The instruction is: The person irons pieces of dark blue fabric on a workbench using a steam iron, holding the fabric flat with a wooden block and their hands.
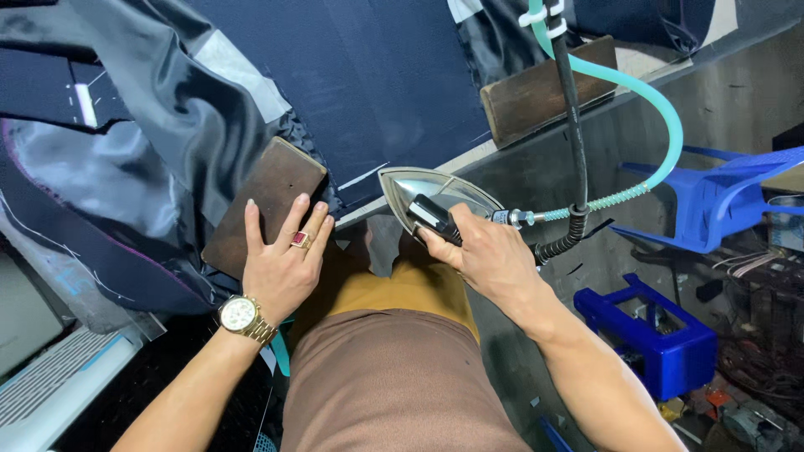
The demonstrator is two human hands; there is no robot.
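Observation:
My right hand point(490, 255) grips the black handle of a steel steam iron point(423, 188), held off the table's edge with its pointed tip toward the dark fabric. A teal hose point(662, 109) and a black cable point(572, 117) run from the iron's rear upward. My left hand point(280, 259), with a gold watch and a red-stone ring, rests flat on the near end of a brown wooden block point(268, 188). That block lies on dark navy fabric point(377, 75) and shiny black lining point(159, 151) spread over the table.
A second wooden block point(544, 88) sits at the table's far edge. Blue plastic chair point(720, 197) and a blue stool point(653, 331) stand on the floor at right, with clutter around them. A light-coloured flat object point(50, 385) is at lower left.

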